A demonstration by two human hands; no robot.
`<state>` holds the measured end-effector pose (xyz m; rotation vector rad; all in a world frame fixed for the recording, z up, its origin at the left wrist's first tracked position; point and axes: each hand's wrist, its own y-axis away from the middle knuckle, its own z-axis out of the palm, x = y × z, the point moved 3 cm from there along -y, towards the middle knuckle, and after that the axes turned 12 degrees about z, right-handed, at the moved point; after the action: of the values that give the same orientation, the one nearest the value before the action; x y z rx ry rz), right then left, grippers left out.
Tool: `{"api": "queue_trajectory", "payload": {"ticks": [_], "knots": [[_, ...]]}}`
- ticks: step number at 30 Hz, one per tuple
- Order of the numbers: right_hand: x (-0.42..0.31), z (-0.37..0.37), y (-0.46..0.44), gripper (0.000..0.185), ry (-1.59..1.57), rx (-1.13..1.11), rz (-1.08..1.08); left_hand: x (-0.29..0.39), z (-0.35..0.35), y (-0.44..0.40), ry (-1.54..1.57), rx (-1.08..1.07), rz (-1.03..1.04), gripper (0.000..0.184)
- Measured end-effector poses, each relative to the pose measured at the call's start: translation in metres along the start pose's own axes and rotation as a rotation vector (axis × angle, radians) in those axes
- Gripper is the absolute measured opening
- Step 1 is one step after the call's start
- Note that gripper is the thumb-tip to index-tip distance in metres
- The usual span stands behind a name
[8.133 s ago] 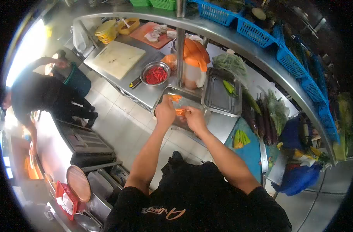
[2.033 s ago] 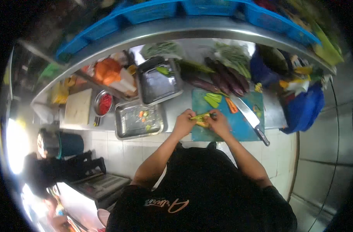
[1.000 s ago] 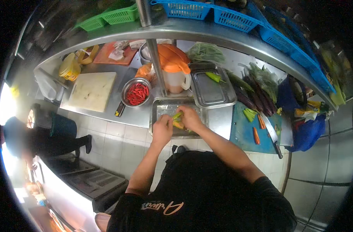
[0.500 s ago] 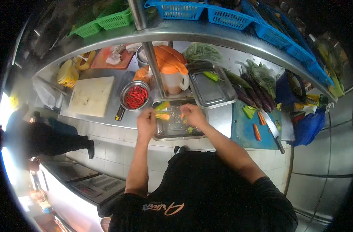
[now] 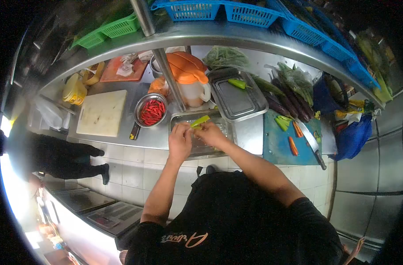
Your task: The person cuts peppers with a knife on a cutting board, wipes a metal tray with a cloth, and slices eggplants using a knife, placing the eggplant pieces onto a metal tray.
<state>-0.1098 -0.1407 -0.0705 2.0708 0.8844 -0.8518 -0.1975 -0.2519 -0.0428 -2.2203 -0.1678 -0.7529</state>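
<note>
Above a shallow metal tray (image 5: 228, 128), my left hand (image 5: 180, 140) has its fingers closed on a light green chili pepper (image 5: 200, 121). My right hand (image 5: 211, 134) meets it there, fingertips pinched at the pepper's lower end. The fingers hide that end of the pepper. Seeds and scraps lie in the tray, partly covered by my hands. Just left of the tray is a steel bowl (image 5: 140, 118) of red chilies (image 5: 153, 112). Behind and to the right, a whole green pepper (image 5: 237, 83) rests on a second metal tray (image 5: 239, 104).
Right, a blue cutting board (image 5: 276, 150) holds cut peppers and a large knife (image 5: 314, 148). Eggplants (image 5: 294, 104) lie behind it. An orange-lidded pitcher (image 5: 190, 92) stands by the shelf post (image 5: 168, 79). Left are a white board (image 5: 102, 112) and another person (image 5: 60, 154).
My right hand has moved left to meet my left hand at the pepper. The split pepper pieces seen spread in my left hand now show as one narrow green piece.
</note>
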Motion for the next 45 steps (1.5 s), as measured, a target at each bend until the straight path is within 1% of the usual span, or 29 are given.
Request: {"api": "queue_trajectory", "payload": {"ticks": [2,4,5,7,8,10,11,13,14,16,18,20,22,23,26,28,29,31,32,34,35,38,40,41,43,44,45], "knots": [[0.001,0.0,0.0,0.026,-0.062,0.038,0.077,0.002,0.003,0.002,0.108,-0.025,-0.143,0.009],[0.006,0.002,-0.001,0.025,-0.123,0.118,0.143,0.006,0.008,0.003,0.097,-0.015,-0.056,0.01],[0.009,0.003,-0.003,0.024,-0.12,0.144,0.114,0.007,0.01,0.003,0.093,-0.009,-0.012,0.01],[0.014,0.002,-0.004,0.024,-0.113,0.194,0.059,0.006,0.012,0.006,0.088,-0.014,-0.036,0.01],[0.016,0.002,-0.005,0.023,-0.132,0.192,0.077,0.006,0.013,0.008,0.086,-0.017,-0.05,0.01],[0.018,0.001,-0.007,0.023,-0.171,0.187,0.112,-0.012,0.022,0.016,0.266,0.104,-0.288,0.009],[0.019,0.001,-0.009,0.023,-0.152,0.19,0.028,-0.019,0.025,0.019,0.354,0.165,-0.406,0.008],[0.021,-0.001,-0.011,0.022,-0.113,0.196,-0.143,-0.028,0.022,0.018,0.43,0.155,-0.543,0.008],[0.024,0.0,-0.012,0.022,-0.121,0.181,-0.124,-0.031,0.021,0.018,0.468,0.15,-0.612,0.007],[0.025,-0.001,-0.008,0.022,-0.137,0.153,-0.083,-0.034,0.021,0.019,0.459,0.176,-0.599,0.008],[0.034,0.002,-0.013,0.023,-0.318,0.032,-0.005,-0.04,0.022,0.021,0.494,0.203,-0.616,0.007],[0.044,0.005,-0.015,0.024,-0.437,-0.085,0.124,-0.048,0.02,0.025,0.569,0.231,-0.669,0.007],[0.046,0.0,-0.013,0.025,-0.488,-0.198,0.299,-0.057,0.016,0.029,0.509,0.209,-0.642,0.006],[0.048,-0.002,-0.014,0.026,-0.394,-0.109,0.201,-0.06,0.014,0.03,0.48,0.198,-0.629,0.006],[0.048,-0.005,-0.011,0.028,-0.09,0.182,-0.079,-0.058,0.003,0.026,0.304,0.192,-0.5,0.005],[0.023,-0.01,0.005,0.031,0.134,0.413,-0.25,-0.041,0.0,0.019,0.215,0.19,-0.372,0.005],[0.012,-0.012,0.007,0.031,0.147,0.314,-0.212,-0.032,0.001,0.016,0.171,0.189,-0.308,0.005],[-0.006,-0.017,0.009,0.031,0.17,0.121,-0.132,-0.022,0.01,0.019,0.211,0.138,-0.375,0.006],[0.0,-0.015,0.005,0.031,0.154,0.179,-0.13,-0.02,0.014,0.02,0.23,0.113,-0.407,0.007],[0.025,-0.002,-0.012,0.031,0.127,0.291,-0.131,-0.022,0.019,0.021,0.133,0.132,-0.308,0.007],[0.039,0.003,-0.02,0.031,0.117,0.295,-0.118,-0.023,0.02,0.022,0.085,0.143,-0.26,0.007],[0.052,0.0,-0.024,0.029,0.047,0.315,-0.069,-0.014,0.005,0.013,0.058,0.194,-0.301,0.007],[0.021,-0.011,0.002,0.027,-0.044,0.325,-0.017,-0.017,0.007,0.017,0.092,0.178,-0.289,0.008],[0.018,-0.009,0.001,0.028,-0.026,0.284,-0.033,-0.018,0.009,0.019,0.111,0.167,-0.281,0.009],[0.013,-0.008,-0.002,0.032,0.005,0.209,-0.06,-0.026,0.016,0.024,0.225,0.174,-0.407,0.009],[0.025,-0.004,-0.008,0.034,0.055,0.243,-0.073,-0.029,0.018,0.026,0.281,0.175,-0.471,0.009],[0.043,0.003,-0.02,0.036,0.108,0.276,-0.087,-0.032,0.018,0.027,0.256,0.169,-0.466,0.008]]}}
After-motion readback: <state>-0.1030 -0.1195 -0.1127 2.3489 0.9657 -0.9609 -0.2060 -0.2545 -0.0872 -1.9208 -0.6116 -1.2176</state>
